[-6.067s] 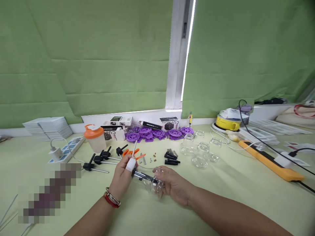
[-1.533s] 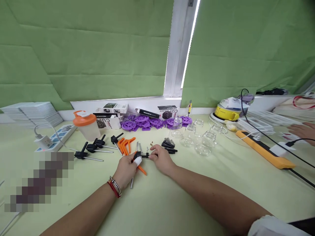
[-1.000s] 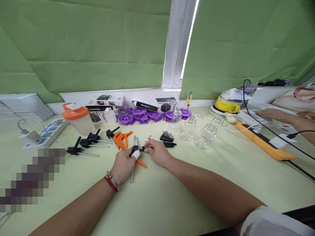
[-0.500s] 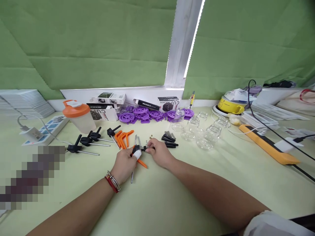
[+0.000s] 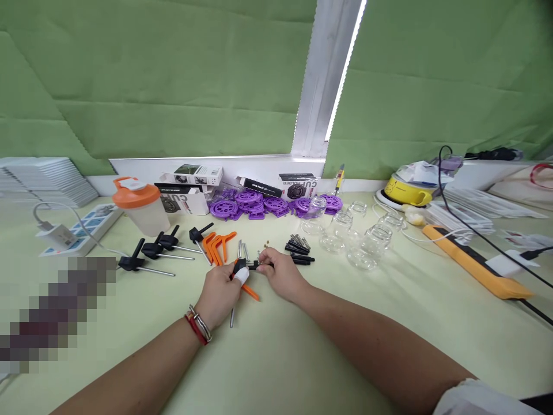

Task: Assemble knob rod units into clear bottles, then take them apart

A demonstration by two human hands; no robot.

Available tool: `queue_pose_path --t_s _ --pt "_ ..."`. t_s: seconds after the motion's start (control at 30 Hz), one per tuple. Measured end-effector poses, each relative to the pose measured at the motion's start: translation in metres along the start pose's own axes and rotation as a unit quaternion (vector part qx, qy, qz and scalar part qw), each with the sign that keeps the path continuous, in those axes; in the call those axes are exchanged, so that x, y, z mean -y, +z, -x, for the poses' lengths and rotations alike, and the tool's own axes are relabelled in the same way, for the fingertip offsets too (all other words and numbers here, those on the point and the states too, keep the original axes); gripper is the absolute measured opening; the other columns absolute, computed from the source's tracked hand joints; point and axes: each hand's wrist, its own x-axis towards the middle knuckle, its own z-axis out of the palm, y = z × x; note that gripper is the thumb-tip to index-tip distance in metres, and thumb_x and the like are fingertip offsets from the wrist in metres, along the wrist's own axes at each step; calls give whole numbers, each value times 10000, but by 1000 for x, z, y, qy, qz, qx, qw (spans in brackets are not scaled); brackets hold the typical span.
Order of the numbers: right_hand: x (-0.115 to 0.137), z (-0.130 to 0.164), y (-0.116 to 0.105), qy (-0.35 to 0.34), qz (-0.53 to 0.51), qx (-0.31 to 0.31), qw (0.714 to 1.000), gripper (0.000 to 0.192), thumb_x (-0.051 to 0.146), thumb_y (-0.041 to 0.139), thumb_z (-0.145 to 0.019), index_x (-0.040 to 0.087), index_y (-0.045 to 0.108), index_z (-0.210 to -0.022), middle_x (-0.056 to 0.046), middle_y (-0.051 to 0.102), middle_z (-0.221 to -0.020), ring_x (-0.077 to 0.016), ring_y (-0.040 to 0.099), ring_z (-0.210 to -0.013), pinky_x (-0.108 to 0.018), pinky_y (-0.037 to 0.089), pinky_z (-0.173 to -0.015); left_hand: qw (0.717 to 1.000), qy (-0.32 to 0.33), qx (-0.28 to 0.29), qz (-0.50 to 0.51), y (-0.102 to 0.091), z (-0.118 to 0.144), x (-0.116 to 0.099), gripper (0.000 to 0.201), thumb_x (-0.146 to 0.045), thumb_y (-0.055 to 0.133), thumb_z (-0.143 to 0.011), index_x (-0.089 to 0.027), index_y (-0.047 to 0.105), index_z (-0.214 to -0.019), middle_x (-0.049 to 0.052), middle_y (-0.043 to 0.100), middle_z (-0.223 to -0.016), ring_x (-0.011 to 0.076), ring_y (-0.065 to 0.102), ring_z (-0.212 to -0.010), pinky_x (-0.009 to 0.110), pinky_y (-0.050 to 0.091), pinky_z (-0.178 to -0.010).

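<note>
So here we've got both hands pinched on one tiny part [image 5: 252, 265], out in the middle of the desk [image 5: 302, 357], well short of the near edge. Our left hand [image 5: 219, 290] is curled almost closed, with the white-capped thumb [image 5: 242, 276] and fingers gripping the black end. Our right hand [image 5: 281, 274] is nearly closed too, fingertips nipping the other end.

Handling-wise, we'd guess it's very light and stiff, hard plastic with a bit of metal, so it shouldn't flex or break under a firm pinch. It's small and smooth enough to slip or twist out of our fingers though, and would be a pain to find among the loose bits. Best hold looks like what we have: the chunky black end in one hand, fingertips on the thin end.

Looks: short, black, with a shiny silvery bit toward the right. Most of it is hidden under our fingers, so we can't tell the exact shape.

A metal rod [image 5: 232, 316] pokes out under our left hand toward the near edge, and an orange piece [image 5: 250, 292] lies right beside it. Whether the hand is gripping either one, we can't tell. Further back are more orange pieces [image 5: 218, 245], black T-handles [image 5: 161, 253], springs [image 5: 301, 241], glass jars [image 5: 358, 242] and purple discs [image 5: 259, 204] along the far edge.
</note>
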Motion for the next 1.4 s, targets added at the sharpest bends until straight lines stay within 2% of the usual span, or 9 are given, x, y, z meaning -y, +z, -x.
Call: queue_pose_path --t_s 0.3,0.77,1.07,1.2,1.4 --pt "1 0 0 14 3 -7 1000 62 190 551 -771 205 556 -831 15 591 -720 -142 511 -654 -261 379 -638 1000 11 -7 -14 0 0 0 275 -417 534 -744 -173 589 -629 -30 417 -478 119 359 -442 240 243 -457" --pt "-1 -1 1 3 -4 -4 1000 104 176 553 -775 203 550 -875 9 602 -735 -148 534 -689 -268 388 -669 1000 9 -10 -21 1 -2 6 349 -480 518 -764 -158 643 -711 -32 441 -453 123 374 -443 239 247 -457" --pt "-1 -1 2 -3 8 -10 1000 50 186 558 -769 198 546 -817 10 590 -720 -143 518 -672 -261 382 -650 1000 15 -15 -19 0 -1 4 354 -480 521 -755 -151 644 -709 -32 449 -457 121 378 -447 237 249 -458" --pt "-3 -1 2 -2 -4 -8 1000 95 195 554 -774 199 551 -869 10 600 -734 -144 531 -678 -267 392 -665 1000 8 -10 -25 1 -2 5 351 -478 515 -760 -151 633 -713 -40 424 -462 117 358 -445 236 247 -455" --pt "-2 -1 3 10 2 -16 1000 86 192 570 -763 194 552 -847 6 598 -738 -150 536 -693 -275 396 -675 1000 9 -13 -23 2 -4 11 320 -456 513 -766 -158 593 -684 -48 382 -487 108 347 -453 229 257 -458"
